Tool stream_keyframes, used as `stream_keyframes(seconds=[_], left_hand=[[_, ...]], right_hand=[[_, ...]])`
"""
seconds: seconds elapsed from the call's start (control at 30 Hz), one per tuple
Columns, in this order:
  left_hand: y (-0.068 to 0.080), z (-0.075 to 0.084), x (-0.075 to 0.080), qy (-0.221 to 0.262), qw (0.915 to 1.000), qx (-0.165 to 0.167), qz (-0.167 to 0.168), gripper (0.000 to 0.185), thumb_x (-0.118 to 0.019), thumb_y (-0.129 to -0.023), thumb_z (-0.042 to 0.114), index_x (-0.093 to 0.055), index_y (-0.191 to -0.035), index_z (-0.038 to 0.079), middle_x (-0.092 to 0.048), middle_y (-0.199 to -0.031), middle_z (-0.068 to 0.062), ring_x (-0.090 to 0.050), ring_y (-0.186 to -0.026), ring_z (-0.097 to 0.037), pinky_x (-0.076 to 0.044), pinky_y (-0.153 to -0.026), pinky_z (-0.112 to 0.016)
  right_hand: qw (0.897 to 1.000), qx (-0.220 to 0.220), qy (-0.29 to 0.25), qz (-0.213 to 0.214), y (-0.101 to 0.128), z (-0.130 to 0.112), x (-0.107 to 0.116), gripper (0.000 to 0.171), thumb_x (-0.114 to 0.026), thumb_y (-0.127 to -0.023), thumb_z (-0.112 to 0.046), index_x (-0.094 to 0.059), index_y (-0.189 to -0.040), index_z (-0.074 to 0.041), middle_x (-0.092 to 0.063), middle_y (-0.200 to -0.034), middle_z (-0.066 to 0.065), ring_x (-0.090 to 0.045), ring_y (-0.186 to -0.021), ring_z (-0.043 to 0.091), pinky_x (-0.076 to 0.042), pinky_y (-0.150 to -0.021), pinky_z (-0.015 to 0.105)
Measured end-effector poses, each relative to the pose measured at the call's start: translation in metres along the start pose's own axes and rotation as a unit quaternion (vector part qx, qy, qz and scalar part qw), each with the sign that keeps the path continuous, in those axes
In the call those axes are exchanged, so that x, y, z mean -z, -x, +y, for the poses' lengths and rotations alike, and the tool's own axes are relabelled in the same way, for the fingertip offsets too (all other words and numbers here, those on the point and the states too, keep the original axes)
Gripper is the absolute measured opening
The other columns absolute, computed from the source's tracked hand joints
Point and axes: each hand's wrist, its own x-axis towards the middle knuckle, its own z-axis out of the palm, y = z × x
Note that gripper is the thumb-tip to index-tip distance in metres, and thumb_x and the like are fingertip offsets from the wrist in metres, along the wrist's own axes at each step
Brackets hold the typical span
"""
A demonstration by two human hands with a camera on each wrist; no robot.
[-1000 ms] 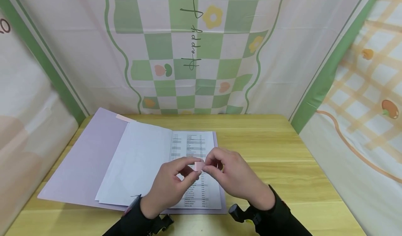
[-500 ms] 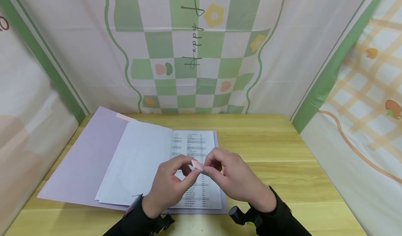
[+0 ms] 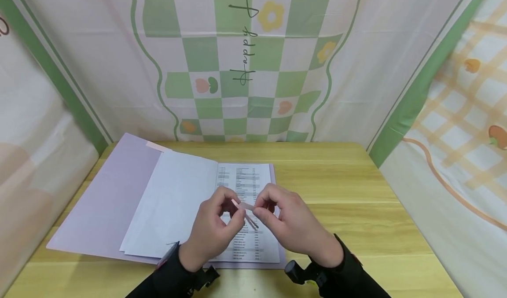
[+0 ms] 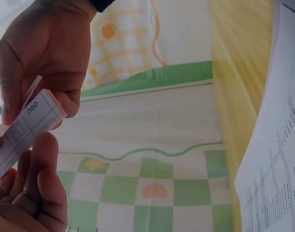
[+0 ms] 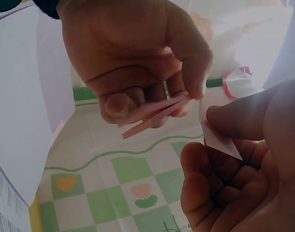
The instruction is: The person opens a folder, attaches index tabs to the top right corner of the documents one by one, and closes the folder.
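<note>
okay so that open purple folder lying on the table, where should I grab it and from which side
Probably take the purple folder by its bare left cover, coming in from the left edge. It lies open and flat on the wooden table, with loose white sheets over the middle and right, so that uncovered flap is the free part to pinch.

bright even light, soft shadows, warped edges

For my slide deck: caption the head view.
Both hands pinch a small pink sticky-note pad above an open folder.
</note>
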Motion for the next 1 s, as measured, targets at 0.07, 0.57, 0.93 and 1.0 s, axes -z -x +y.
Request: stream_keyframes(seconds=[0.07,0.57,0.93,1.0], left_hand=[[0.000,0.000,0.000,0.002,1.0000,0.007,0.002,0.020,-0.060,-0.090,0.000,-0.051,-0.105,0.010,-0.060,-0.076,0.005,-0.057,-0.063,-0.009,-0.051,-0.058,-0.029],[-0.012,-0.004,-0.016,-0.079,0.9944,0.041,-0.057,0.014,-0.063,-0.086,0.007,-0.055,-0.095,0.015,-0.057,-0.076,0.012,-0.056,-0.063,-0.005,-0.048,-0.055,-0.025],[-0.037,-0.002,-0.070,-0.212,0.9575,-0.029,-0.193,0.019,-0.068,-0.088,0.012,-0.054,-0.076,0.017,-0.052,-0.069,0.010,-0.043,-0.057,0.000,-0.035,-0.051,-0.013],[-0.039,-0.003,-0.083,-0.252,0.9411,-0.057,-0.218,0.019,-0.069,-0.088,0.014,-0.056,-0.074,0.017,-0.048,-0.065,0.012,-0.039,-0.054,0.000,-0.031,-0.049,-0.013]], right_hand=[[1.000,-0.004,0.002,0.005,0.000,0.000,0.000,0.011,-0.065,-0.098,-0.012,-0.057,-0.094,-0.018,-0.054,-0.084,-0.012,-0.054,-0.074,0.008,-0.047,-0.063,0.026],[0.997,-0.043,0.021,0.052,0.009,0.006,0.022,0.015,-0.066,-0.096,-0.007,-0.060,-0.092,-0.020,-0.056,-0.081,-0.011,-0.055,-0.072,0.011,-0.047,-0.062,0.029],[0.989,-0.066,0.094,0.098,0.032,0.018,0.063,0.020,-0.067,-0.094,-0.003,-0.061,-0.093,-0.022,-0.059,-0.083,-0.012,-0.055,-0.074,0.009,-0.045,-0.062,0.027],[0.987,-0.065,0.098,0.106,0.034,0.019,0.068,0.019,-0.068,-0.094,-0.003,-0.062,-0.093,-0.021,-0.059,-0.082,-0.012,-0.055,-0.072,0.010,-0.045,-0.061,0.027]])
